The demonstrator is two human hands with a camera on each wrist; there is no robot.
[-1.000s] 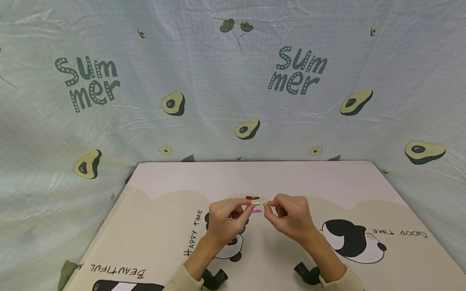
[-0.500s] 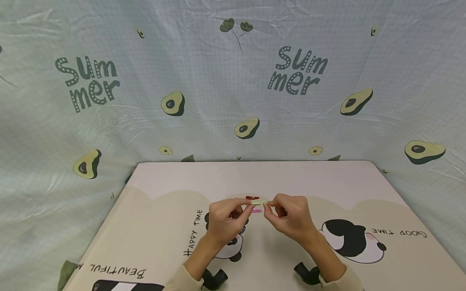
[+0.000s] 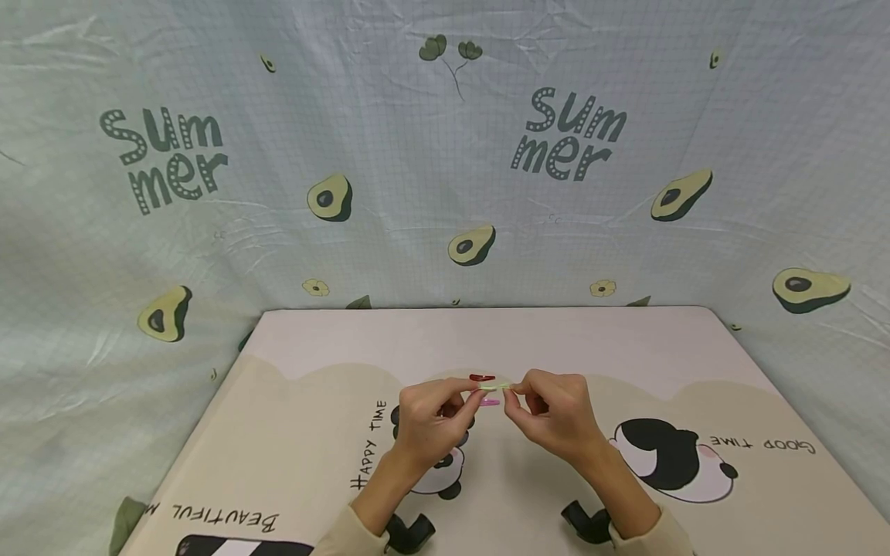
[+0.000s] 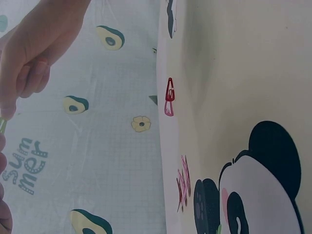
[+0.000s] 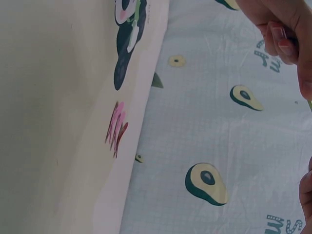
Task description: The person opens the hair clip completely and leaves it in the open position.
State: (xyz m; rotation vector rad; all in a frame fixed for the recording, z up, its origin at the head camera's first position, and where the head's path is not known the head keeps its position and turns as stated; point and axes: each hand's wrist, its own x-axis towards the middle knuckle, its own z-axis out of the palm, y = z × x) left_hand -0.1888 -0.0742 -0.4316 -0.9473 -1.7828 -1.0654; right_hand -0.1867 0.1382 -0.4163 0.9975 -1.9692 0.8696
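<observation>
Clip, green, is pinched by left hand and right hand, tabletop spreading beyond to far edge.

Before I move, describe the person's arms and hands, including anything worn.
The left hand and right hand are bare, without gloves. The left sleeve and right sleeve are plain cream. Beside each cuff juts a bent, tube-like black piece; no cables or markings show.

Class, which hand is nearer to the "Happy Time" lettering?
Left. The left hand is just right of the lettering; the right hand is farther right, at the right end of the green clip.
</observation>
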